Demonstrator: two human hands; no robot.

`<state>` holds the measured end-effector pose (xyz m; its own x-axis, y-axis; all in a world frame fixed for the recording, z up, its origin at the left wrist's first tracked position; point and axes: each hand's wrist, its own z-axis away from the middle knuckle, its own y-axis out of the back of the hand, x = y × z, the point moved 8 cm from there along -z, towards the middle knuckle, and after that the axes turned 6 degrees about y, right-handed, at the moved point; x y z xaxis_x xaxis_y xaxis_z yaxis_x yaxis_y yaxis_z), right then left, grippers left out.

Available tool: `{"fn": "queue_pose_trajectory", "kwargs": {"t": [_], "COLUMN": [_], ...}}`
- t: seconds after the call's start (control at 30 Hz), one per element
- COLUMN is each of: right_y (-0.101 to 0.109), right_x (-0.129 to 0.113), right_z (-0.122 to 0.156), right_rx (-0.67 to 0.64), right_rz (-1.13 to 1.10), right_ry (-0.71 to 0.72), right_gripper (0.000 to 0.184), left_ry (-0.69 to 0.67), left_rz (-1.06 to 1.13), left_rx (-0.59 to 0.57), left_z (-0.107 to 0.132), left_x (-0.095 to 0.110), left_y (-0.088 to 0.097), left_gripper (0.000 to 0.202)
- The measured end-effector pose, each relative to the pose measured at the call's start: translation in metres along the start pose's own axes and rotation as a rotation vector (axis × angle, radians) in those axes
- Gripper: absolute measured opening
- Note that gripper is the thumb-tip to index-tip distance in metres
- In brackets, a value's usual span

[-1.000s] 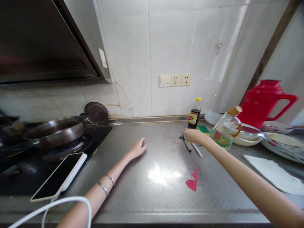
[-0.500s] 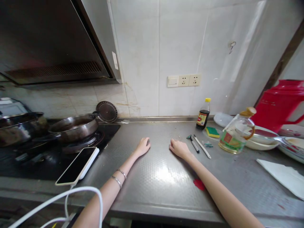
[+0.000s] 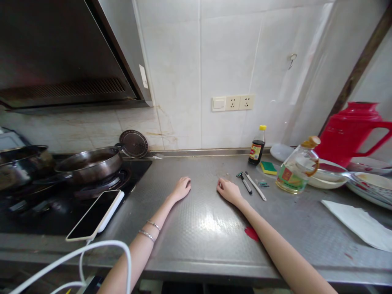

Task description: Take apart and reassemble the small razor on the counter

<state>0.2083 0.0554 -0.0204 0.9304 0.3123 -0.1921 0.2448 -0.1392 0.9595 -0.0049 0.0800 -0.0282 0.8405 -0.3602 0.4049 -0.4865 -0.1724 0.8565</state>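
Note:
Both hands rest on the steel counter (image 3: 196, 237), a gap between them. My left hand (image 3: 181, 188) lies with its fingers curled in and nothing showing in them; two silver bangles circle that wrist. Also loosely closed, my right hand (image 3: 228, 190) rests on the metal and holds nothing I can see. Just right of it lie a razor (image 3: 245, 183) and a slim white stick (image 3: 256, 186) whose kind I cannot make out. Small teal pieces (image 3: 262, 184) sit beside the stick. Behind them are a yellow and green sponge (image 3: 268, 168) and a dark sauce bottle (image 3: 256, 147) with a yellow cap.
At left, a pan (image 3: 92, 163) and a pot (image 3: 23, 163) stand on the black stove, a phone (image 3: 93, 216) with a white cable at its edge. To the right are an oil jug (image 3: 292, 177), bowls, a red thermos (image 3: 346, 134) and a white paper sheet (image 3: 358, 224).
The view has turned slightly to the right, so things appear a little further left. Both hands stay in place on the counter, and no object has moved.

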Motion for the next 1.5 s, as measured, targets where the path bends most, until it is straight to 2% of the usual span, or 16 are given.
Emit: {"fn": "queue_pose_trajectory", "kwargs": {"t": [0.23,0.37,0.47,0.57,0.67,0.77,1.0,1.17,1.27,1.4,1.5], "right_y": [0.001,0.019,0.042,0.056,0.055,0.043,0.031,0.029,0.031,0.037,0.047], "right_x": [0.001,0.009,0.040,0.088,0.125,0.141,0.134,0.130,0.129,0.121,0.101], "right_z": [-0.001,-0.004,-0.004,0.003,0.011,0.014,0.015,0.015,0.013,0.006,-0.002], "right_rx": [-0.026,0.002,0.100,0.149,0.134,0.034,-0.100,-0.087,-0.058,-0.001,0.088], "right_rz": [-0.055,-0.108,-0.109,-0.072,-0.036,-0.031,0.020,0.020,0.001,-0.058,-0.143], "right_ry": [0.024,0.063,-0.042,-0.262,-0.378,-0.410,-0.416,-0.418,-0.406,-0.367,-0.331], "right_gripper": [0.019,0.023,0.026,0.027,0.030,0.030,0.024,0.030,0.027,0.022,0.024], "left_ry": [0.029,0.023,0.020,0.015,0.008,0.008,0.010,0.001,0.002,0.026,0.092], "left_rz": [0.001,-0.004,-0.007,-0.017,-0.022,-0.021,-0.069,-0.106,-0.093,-0.005,0.135], "left_rx": [-0.019,-0.026,-0.029,-0.034,-0.025,-0.022,-0.029,-0.033,-0.020,0.048,0.134], "left_z": [0.001,-0.001,-0.002,-0.002,-0.002,-0.002,-0.003,-0.003,-0.002,-0.004,-0.009], "left_x": [-0.002,-0.004,-0.005,-0.005,-0.004,-0.004,-0.003,-0.003,-0.003,0.002,0.013], "left_y": [-0.001,-0.003,-0.004,-0.005,-0.005,-0.005,-0.006,-0.008,-0.007,0.006,0.025], "left_gripper": [0.030,0.031,0.031,0.031,0.031,0.031,0.032,0.034,0.032,0.027,0.022]}}
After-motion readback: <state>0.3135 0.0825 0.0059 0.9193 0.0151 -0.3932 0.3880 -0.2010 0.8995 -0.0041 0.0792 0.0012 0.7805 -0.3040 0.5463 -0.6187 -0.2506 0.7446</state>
